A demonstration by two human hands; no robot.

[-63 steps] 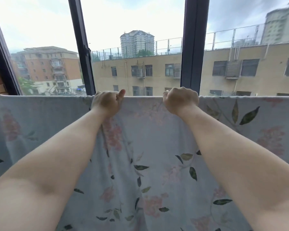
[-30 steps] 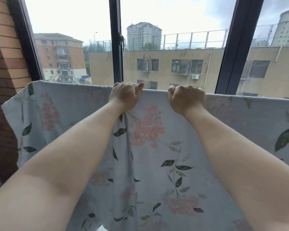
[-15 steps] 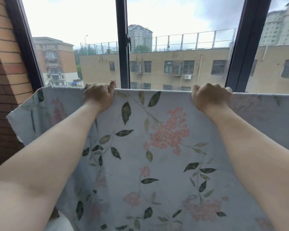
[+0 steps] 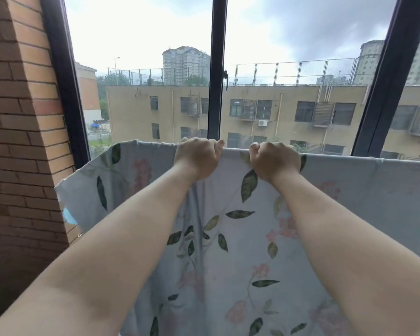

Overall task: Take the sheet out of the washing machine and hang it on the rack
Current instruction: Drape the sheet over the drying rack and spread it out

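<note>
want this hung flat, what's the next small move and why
Probably slide the left hand left along the top edge of the sheet, toward its corner. It and the right hand grip that edge close together, and a fold hangs below the left hand.

I see the sheet (image 4: pixel 233 258), pale grey-blue with green leaves and pink blossoms, hanging spread before the window (image 4: pixel 217 93), top edge taut, left corner drooping.

A red and tan brick wall (image 4: pixel 22 141) fills the left side. Beside it, a tall window (image 4: pixel 143 44) with dark frame bars (image 4: pixel 216 69) lets in grey, overcast daylight. Opposite stands a beige building (image 4: pixel 289 110) with a roof fence (image 4: pixel 289 72). Farther off are hazy towers (image 4: pixel 182 64), possibly apartments.
</note>
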